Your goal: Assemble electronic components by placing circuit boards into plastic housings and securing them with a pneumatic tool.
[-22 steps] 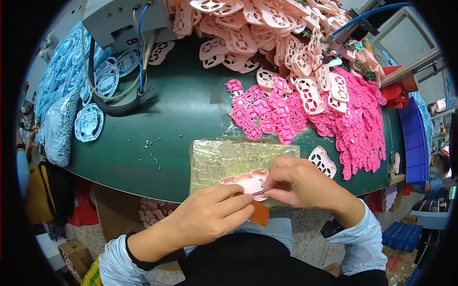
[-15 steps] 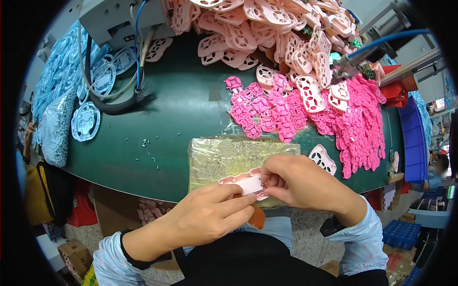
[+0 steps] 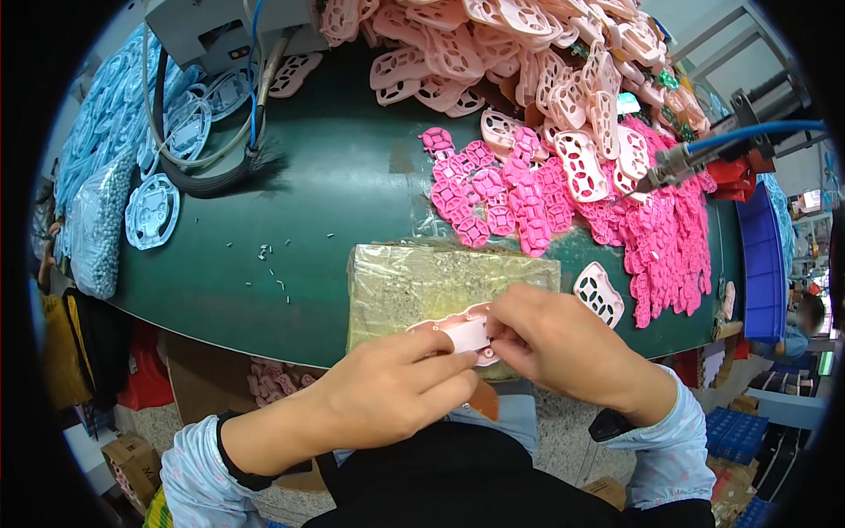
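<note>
Over the near edge of a foam-like block (image 3: pixel 387 286) wrapped in clear film, I hold a pale pink plastic shell (image 3: pixel 466 333), its hollow side up. My left hand (image 3: pixel 383 378) grips the shell's left part, fingers wrapped across it. At its right end my right hand (image 3: pixel 559 343) has thumb and fingertips pinched together; whatever small thing they may hold is hidden. A white or pale block-like piece sits inside the shell between the hands. Right of the wrapped block lies a pale pink cover (image 3: pixel 599 295) with dark oval openings.
Bright pink plastic pieces (image 3: pixel 664 238) heap at the right, below a pile of pale pink shells (image 3: pixel 440 53). Light blue parts (image 3: pixel 151 211) and a bag of blue pieces (image 3: pixel 95 238) lie left. A brush (image 3: pixel 251 172) and small metal pins (image 3: pixel 263 253) are on the green table (image 3: pixel 326 176).
The view has shifted slightly. Both hands stay at the shell, the right fingers still pinched at its right end with only a small shift.
</note>
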Action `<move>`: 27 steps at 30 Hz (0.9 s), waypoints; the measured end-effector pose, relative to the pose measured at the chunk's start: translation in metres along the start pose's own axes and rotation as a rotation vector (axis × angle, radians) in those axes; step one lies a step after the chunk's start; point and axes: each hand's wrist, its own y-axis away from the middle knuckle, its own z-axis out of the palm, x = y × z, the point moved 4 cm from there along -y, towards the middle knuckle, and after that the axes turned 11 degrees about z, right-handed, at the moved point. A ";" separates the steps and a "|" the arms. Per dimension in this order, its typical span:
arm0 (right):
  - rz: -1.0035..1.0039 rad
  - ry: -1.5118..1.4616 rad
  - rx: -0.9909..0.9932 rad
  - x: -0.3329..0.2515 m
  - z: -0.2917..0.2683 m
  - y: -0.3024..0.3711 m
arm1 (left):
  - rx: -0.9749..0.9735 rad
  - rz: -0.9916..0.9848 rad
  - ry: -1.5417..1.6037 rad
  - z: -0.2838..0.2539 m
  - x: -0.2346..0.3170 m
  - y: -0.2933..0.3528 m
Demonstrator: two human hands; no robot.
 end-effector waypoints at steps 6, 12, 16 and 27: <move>-0.044 0.089 -0.048 -0.002 -0.001 -0.001 | -0.170 -0.029 -0.143 -0.004 0.014 -0.012; -0.130 -0.011 0.248 0.004 -0.005 0.032 | -0.158 -0.107 -0.183 0.006 0.018 -0.006; -0.057 0.140 0.263 -0.003 0.021 0.051 | -0.122 -0.119 -0.142 0.007 0.019 -0.005; -0.055 -0.296 0.431 0.007 0.030 0.050 | -0.092 -0.170 -0.115 0.009 0.019 -0.001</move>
